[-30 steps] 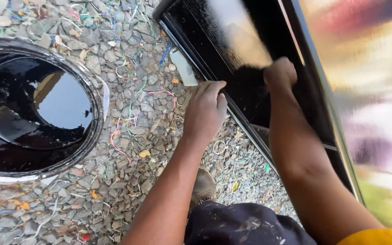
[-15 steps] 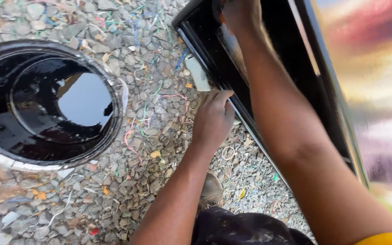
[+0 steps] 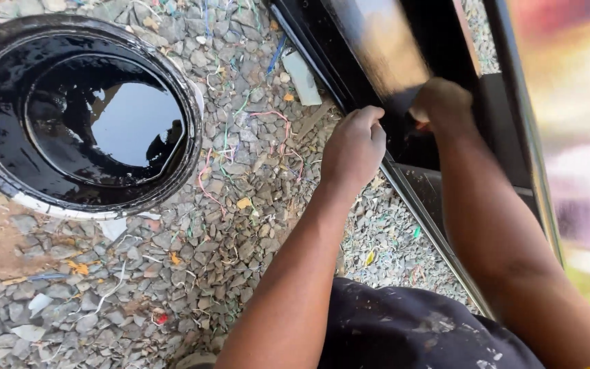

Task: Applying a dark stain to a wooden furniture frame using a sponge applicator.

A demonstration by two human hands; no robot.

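A black-painted metal frame (image 3: 377, 55) with a glossy wet panel lies on the gravel at the upper right. My left hand (image 3: 353, 147) curls its fingers over the frame's near edge. My right hand (image 3: 440, 102) is closed in a fist against the panel and grips something small that its fingers mostly hide. A round bucket (image 3: 9, 197) of black liquid stands on the gravel at the left, well apart from both hands.
Grey gravel (image 3: 240, 260) strewn with coloured wire scraps covers the ground. A flat pale scrap (image 3: 302, 76) lies beside the frame. My dark trouser leg (image 3: 411, 328) fills the bottom. A blurred coloured surface (image 3: 575, 137) runs down the right edge.
My right hand slid up the panel to the top, then came back down to beside my left hand. My left hand stayed on the frame's edge.
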